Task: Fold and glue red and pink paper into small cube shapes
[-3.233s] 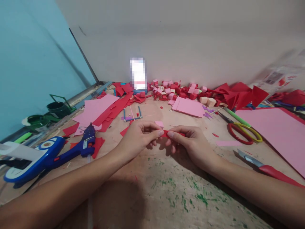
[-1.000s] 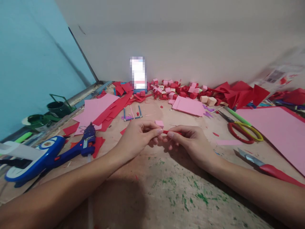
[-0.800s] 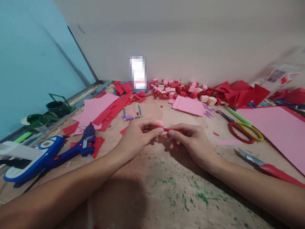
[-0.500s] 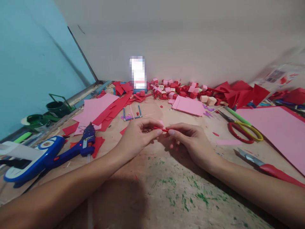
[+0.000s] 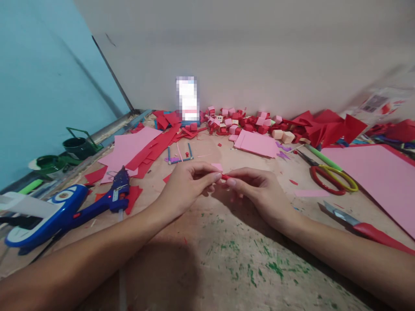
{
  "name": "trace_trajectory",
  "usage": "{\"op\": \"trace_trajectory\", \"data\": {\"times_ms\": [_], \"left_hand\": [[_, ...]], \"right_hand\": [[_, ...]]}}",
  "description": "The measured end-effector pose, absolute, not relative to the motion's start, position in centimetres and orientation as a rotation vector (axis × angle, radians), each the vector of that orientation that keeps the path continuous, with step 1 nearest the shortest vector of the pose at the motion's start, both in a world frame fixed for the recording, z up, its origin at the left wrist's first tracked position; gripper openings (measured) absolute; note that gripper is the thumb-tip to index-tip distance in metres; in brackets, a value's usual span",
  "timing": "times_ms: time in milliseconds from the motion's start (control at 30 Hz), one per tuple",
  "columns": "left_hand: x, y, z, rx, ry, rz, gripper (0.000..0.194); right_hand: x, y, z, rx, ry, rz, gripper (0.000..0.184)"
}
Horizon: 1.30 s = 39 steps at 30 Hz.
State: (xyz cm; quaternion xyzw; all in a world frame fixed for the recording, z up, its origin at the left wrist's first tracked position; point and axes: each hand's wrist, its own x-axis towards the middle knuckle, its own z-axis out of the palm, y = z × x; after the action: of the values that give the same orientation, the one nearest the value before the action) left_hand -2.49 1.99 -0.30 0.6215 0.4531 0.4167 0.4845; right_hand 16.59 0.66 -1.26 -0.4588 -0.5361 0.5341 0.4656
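A narrow strip of red paper (image 5: 225, 176) is pinched between both hands above the middle of the table. My left hand (image 5: 193, 183) is closed on its left end, thumb against forefinger. At the right end, my right hand (image 5: 256, 188) grips it the same way, so most of the strip is covered by fingers. Just behind the fingertips lies a small pink paper piece (image 5: 218, 166). A U-shaped frame of blue sticks (image 5: 180, 160) rests on the table beyond my left hand.
On the left are a blue glue gun (image 5: 113, 196) and a tape dispenser (image 5: 48, 216). Scissors (image 5: 330, 177) and a red-handled cutter (image 5: 363, 226) lie right. Small paper cubes (image 5: 233, 121), pink sheets (image 5: 256, 143) and a lit phone (image 5: 188, 99) stand at the back.
My fingertips have drawn slightly closer together on the red strip, and less of it shows between them. Everything else on the table stays put.
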Motion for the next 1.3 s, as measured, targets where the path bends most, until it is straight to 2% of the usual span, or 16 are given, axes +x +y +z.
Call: {"op": "trace_trajectory", "data": {"times_ms": [133,733,1033,1200,1300], "left_hand": [[-2.45,1.98,-0.37,1.572,1.083,0.981,0.017],[-2.31,1.94,-0.53,1.554,1.072,1.049,0.009],[-2.29,1.74,-0.45,1.536,1.048,1.015,0.010],[-2.54,1.49,-0.04,1.574,0.981,0.944,0.021],[-2.56,1.57,-0.09,1.545,0.972,0.936,0.016]], "right_hand": [[16.53,0.68,-1.40,-1.141,-1.328,1.308,0.018],[16.73,0.80,-1.81,-1.167,-1.476,1.181,0.015],[16.68,0.48,-1.77,-1.189,-1.506,1.049,0.015],[16.74,0.58,-1.85,-1.198,-1.499,1.040,0.014],[16.71,0.54,-1.92,-1.184,-1.502,1.029,0.015]]}}
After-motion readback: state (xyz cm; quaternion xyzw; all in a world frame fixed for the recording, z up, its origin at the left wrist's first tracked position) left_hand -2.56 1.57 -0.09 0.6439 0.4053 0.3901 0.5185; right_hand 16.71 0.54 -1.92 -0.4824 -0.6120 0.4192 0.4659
